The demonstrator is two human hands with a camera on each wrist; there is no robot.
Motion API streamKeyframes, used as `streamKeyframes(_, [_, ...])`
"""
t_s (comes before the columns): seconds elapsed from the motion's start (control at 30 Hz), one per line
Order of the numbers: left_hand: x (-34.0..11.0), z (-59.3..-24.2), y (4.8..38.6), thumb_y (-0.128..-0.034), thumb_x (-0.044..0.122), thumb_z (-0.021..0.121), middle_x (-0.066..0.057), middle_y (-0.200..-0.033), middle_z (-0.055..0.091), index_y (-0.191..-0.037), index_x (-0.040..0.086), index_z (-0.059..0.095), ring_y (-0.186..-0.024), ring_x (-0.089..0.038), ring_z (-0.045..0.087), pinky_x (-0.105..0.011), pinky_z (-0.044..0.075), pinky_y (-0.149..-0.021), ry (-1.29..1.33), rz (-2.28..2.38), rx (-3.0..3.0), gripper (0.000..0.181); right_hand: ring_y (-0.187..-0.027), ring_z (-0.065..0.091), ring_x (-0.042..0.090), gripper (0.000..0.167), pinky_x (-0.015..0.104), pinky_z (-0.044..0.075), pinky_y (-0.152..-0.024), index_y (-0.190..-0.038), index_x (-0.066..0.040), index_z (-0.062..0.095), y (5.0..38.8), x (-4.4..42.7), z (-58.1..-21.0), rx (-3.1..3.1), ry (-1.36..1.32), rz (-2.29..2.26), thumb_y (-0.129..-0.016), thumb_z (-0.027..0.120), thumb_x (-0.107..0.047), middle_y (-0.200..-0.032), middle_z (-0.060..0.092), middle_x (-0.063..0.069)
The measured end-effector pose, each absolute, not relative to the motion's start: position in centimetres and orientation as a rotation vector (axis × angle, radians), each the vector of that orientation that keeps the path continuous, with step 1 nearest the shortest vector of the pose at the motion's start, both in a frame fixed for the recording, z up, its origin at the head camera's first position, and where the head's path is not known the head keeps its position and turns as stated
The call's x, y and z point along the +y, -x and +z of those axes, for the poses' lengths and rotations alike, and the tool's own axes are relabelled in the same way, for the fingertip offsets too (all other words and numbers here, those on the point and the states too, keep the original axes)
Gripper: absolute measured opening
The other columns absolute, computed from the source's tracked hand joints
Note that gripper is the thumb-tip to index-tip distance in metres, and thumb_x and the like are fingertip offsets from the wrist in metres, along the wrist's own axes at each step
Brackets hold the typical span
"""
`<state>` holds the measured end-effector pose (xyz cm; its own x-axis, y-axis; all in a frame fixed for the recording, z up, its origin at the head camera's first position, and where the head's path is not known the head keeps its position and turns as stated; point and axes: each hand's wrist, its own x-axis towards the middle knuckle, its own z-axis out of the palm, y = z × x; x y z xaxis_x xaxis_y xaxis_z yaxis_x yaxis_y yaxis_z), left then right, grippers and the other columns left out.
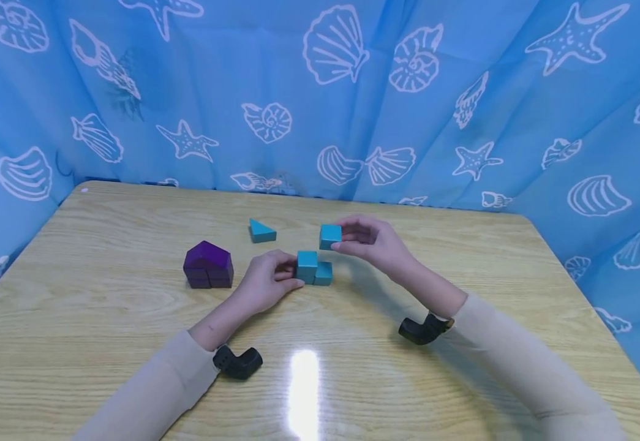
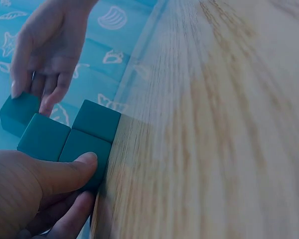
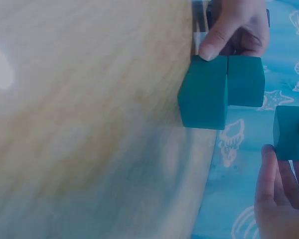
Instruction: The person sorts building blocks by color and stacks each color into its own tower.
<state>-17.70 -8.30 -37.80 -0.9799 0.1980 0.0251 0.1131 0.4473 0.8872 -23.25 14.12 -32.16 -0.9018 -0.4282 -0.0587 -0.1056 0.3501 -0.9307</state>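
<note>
Several blue cubes are grouped near the table's middle: two stand side by side, and an upper cube [image 1: 307, 260] sits on the left one. My left hand [image 1: 264, 282] holds the left side of this stack, its thumb on the face of the lower left cube [image 2: 82, 149]. The lower right cube [image 1: 323, 274] touches its neighbour. Above and to the right of the stack, my right hand [image 1: 372, 243] pinches another blue cube [image 1: 330, 237] between thumb and fingers, apart from the others. The right wrist view shows that held cube [image 3: 290, 133] off the table.
A blue triangular block [image 1: 262, 231] lies behind the left hand. To the left stand purple blocks [image 1: 208, 265] put together with a peaked top. The wooden table [image 1: 132, 355] ends at a blue curtain [image 1: 275, 73] with white shells.
</note>
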Motion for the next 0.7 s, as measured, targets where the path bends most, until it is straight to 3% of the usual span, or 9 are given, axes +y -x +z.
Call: streamKeyframes(0.7, [-8.4,-38.0,17.7,-0.0844,0.004,0.072,-0.016,-0.116,0.062,-0.123,-0.004,0.061,-0.108,-0.027,0.062,-0.03,0.056,-0.09,-0.29,1.562,2.616,0.041,-0.102,0.063,0.023,0.036,0.031,0.054,-0.09,-0.118,-0.004,0.062,21.3,14.6,-34.4,2.359,0.595,-1.486,-0.085,0.072,-0.013,-0.116,0.064,0.013])
